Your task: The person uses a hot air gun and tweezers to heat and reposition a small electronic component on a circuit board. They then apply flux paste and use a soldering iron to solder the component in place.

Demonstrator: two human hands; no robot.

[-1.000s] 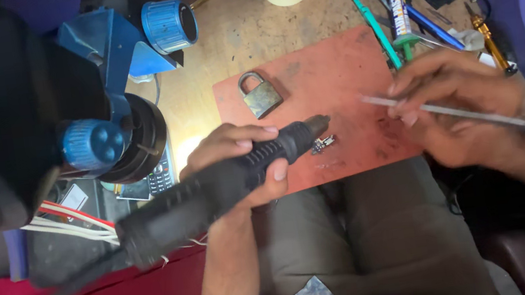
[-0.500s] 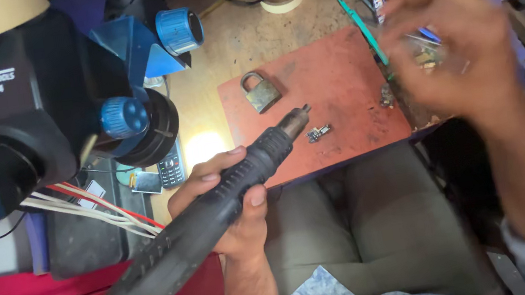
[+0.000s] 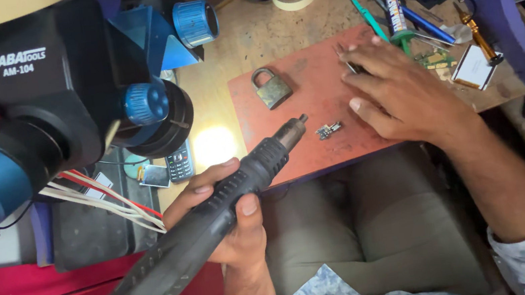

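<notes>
A black hot-air handpiece (image 3: 218, 224) is gripped firmly in the left hand (image 3: 231, 219), its nozzle aimed over the red mat (image 3: 309, 94) toward a tiny circuit board (image 3: 328, 130), while the right hand (image 3: 397, 92) seemingly pinches thin tweezers (image 3: 349, 61).

2 bare hands, blue-and-white patterned sleeves (pushed up the forearms), olive trousers.

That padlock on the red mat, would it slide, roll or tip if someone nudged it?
The padlock lies flat on the red mat, so it probably would not tip or roll. Its body looks like solid worn metal, likely heavy for its size and stiff. The mat looks matte and scuffed, so a nudge would probably make it drag rather than skate. The shackle looks shut, so it should not flop.
</notes>
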